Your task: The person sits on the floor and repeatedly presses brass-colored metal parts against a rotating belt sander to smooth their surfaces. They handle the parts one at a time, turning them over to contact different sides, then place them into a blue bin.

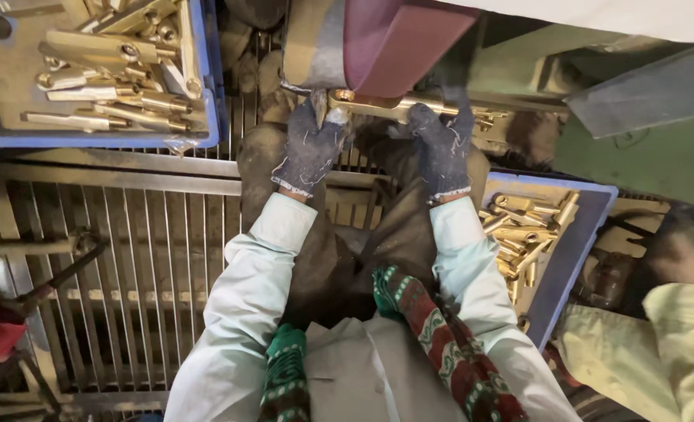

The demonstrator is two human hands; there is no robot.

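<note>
Both gloved hands grip one long brass rod-shaped fitting [386, 105], left hand [309, 148] clamped at its left end, right hand [440, 144] further along, pressing it against the reddish-brown sanding belt [394, 39] above the metal grate [128, 250].

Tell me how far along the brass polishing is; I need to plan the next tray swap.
Which tray holds finished parts cannot be told. In hand: the left hand and right hand, both gloved, press one brass piece against the sanding belt. Many pieces lie in the blue tray at upper left, and more in the blue tray at right.
</note>
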